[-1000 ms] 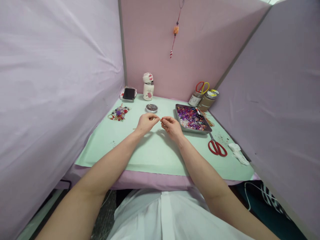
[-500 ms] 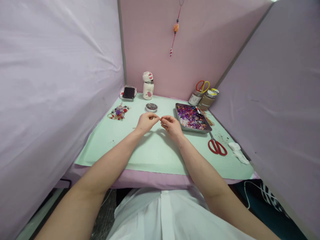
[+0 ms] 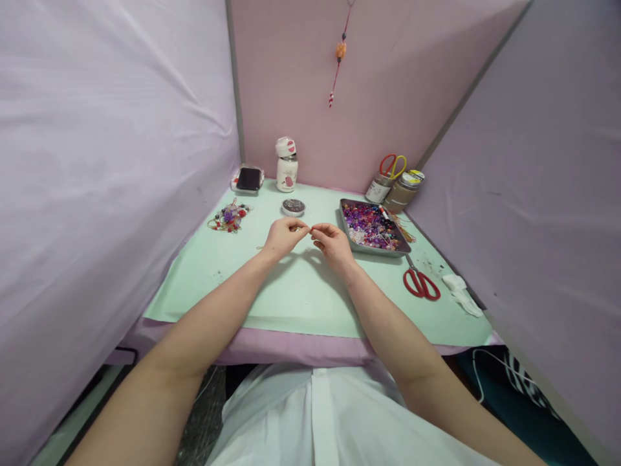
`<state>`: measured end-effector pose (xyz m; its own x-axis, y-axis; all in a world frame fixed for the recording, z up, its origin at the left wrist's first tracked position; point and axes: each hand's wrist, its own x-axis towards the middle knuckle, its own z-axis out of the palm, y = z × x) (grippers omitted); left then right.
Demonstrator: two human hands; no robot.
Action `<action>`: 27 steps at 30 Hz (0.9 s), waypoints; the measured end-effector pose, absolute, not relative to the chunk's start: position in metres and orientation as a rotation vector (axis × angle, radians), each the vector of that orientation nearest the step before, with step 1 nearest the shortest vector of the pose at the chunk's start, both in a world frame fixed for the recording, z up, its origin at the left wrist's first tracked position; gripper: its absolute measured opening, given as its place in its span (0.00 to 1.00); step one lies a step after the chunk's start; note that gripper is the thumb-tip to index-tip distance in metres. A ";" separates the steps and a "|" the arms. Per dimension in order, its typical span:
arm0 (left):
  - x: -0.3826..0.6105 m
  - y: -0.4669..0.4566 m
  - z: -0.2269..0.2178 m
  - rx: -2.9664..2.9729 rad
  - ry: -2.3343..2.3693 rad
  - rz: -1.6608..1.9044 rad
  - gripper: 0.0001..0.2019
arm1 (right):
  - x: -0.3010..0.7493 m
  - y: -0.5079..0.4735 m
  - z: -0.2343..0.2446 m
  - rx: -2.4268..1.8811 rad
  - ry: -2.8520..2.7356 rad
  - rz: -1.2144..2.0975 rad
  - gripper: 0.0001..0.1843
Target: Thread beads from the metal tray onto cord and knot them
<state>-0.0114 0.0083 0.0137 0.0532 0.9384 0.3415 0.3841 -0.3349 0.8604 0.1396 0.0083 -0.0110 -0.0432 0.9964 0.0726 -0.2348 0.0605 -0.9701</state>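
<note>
Over the middle of the mat, my left hand (image 3: 285,237) and my right hand (image 3: 334,244) meet at the fingertips. The thumb and forefinger of the right pinch a small red bead (image 3: 312,230). My left hand is closed in a pinch right beside it; what its fingertips hold is too small to make out. Just left of that wrist, a bit of thin cord (image 3: 260,247) shows on the mat. A grey metal tray (image 3: 381,251) of mixed purple, red and clear beads (image 3: 371,226) stands close to the right hand.
On the pale green mat (image 3: 301,298) lie red-handled scissors (image 3: 421,285), white crumpled cloth (image 3: 460,296), a strung-bead pile (image 3: 229,217) and a round tin (image 3: 294,207). Behind stand a white bottle (image 3: 287,173), a black-topped box (image 3: 249,180) and jars (image 3: 403,191). Fabric walls enclose three sides.
Both hands keep the same fingertip pinch, with barely any movement. The whole view has shifted very slightly.
</note>
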 end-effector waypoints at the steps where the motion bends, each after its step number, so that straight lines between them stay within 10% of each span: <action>1: -0.011 0.008 0.013 1.767 1.319 1.268 0.10 | 0.140 0.009 -0.012 -0.965 -1.112 1.290 0.14; 27: -0.011 0.010 0.011 1.716 1.226 1.193 0.12 | 0.141 0.013 -0.018 -0.976 -1.201 1.160 0.14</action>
<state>-0.0112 0.0102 0.0107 0.1261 0.9522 0.2781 0.3036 -0.3039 0.9030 0.1411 0.0130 -0.0184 -0.0102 0.9854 0.1699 -0.1362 0.1670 -0.9765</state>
